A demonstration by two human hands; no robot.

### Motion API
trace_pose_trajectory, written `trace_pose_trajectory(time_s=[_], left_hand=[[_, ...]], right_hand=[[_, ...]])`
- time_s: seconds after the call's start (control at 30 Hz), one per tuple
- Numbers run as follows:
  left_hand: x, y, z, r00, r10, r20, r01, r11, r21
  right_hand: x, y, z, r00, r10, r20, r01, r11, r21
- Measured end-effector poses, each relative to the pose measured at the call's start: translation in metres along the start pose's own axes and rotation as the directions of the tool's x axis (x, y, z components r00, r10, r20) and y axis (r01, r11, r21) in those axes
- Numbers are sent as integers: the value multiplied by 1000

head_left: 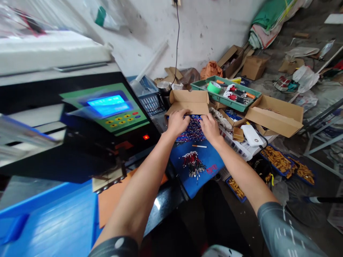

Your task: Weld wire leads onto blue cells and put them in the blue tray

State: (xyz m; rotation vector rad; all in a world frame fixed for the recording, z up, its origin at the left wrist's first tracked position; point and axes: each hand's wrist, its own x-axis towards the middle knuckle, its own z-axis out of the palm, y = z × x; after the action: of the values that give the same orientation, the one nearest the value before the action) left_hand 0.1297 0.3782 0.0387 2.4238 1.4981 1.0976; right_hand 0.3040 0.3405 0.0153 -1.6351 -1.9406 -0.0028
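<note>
An open cardboard box (pixel 189 100) stands at the far end of a blue mat (pixel 177 157), its flap raised at the back. Tightly packed blue cylinders with round ends (pixel 191 130), which look like battery cells, fill it. My left hand (pixel 177 123) grips the box's left side, thumb over the top towards the middle. On the opposite side my right hand (pixel 210 127) is closed around the edge, thumb by the cells; some fingertips are hidden. Nearer me on the mat are a cigarette (pixel 199 146) and a bunch of red and black wires with white connectors (pixel 193 163).
A machine with a lit blue display (pixel 108 105) stands close on the left, above a blue tray (pixel 50 214). A green tray (pixel 225 100) holds tape and wires behind. Right are an open carton (pixel 276 116), a white power bank (pixel 252 135) and floor bins of orange-yellow pieces (pixel 277 159).
</note>
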Motion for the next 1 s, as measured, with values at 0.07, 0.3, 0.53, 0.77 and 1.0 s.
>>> trace_pose_trajectory(time_s=[0.07,0.3,0.53,0.77,1.0], left_hand=[[0,0,-1,1000,-2,1,2,1000,-4],[-3,4,-2,999,-42,-4,42,999,-6],[-5,3,0,1000,-27,10,27,1000,-14],[-12,4,-5,998,56,-34,-59,995,-84],[-116,54,-58,995,67,75,-38,940,-338]], right_hand=[[5,3,3,1000,-4,6,4,999,35],[4,16,12,993,86,-86,-61,963,262],[16,5,20,957,256,-134,-201,923,327],[-11,8,6,976,136,-171,-52,905,423],[-74,-4,25,931,64,360,-219,885,410]])
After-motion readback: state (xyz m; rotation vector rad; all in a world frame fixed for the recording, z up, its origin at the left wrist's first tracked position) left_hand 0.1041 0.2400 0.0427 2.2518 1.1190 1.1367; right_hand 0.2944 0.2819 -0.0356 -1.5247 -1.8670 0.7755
